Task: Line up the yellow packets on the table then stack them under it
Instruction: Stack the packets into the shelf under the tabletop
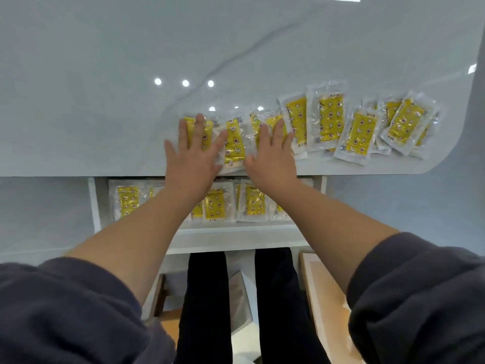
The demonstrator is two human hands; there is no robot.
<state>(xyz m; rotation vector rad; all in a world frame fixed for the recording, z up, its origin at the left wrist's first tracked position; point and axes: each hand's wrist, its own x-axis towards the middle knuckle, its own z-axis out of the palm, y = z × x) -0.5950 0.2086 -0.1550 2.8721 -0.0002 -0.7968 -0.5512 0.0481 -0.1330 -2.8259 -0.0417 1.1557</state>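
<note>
The yellow packets (pixel 328 119) lie in a rough row along the near edge of the white table (pixel 105 101), running from its centre toward the rounded right corner.

Left hand (pixel 194 156): palm down, fingers straight and spread, pressed flat on the leftmost packet (pixel 207 131) of the row.

Right hand (pixel 273 158): palm down, fingers straight and spread, laid flat on a packet further right (pixel 271 119).

A middle packet (pixel 235 145) lies between the two hands, with a thumb at each of its sides.

To the right of the right hand, the remaining packets overlap and sit tilted, and the far-right group (pixel 405 122) is piled loosely.

Below the table edge, an open shelf (pixel 236 228) holds more packets (pixel 253 200) lying flat side by side. Both forearms partly hide them.
</note>
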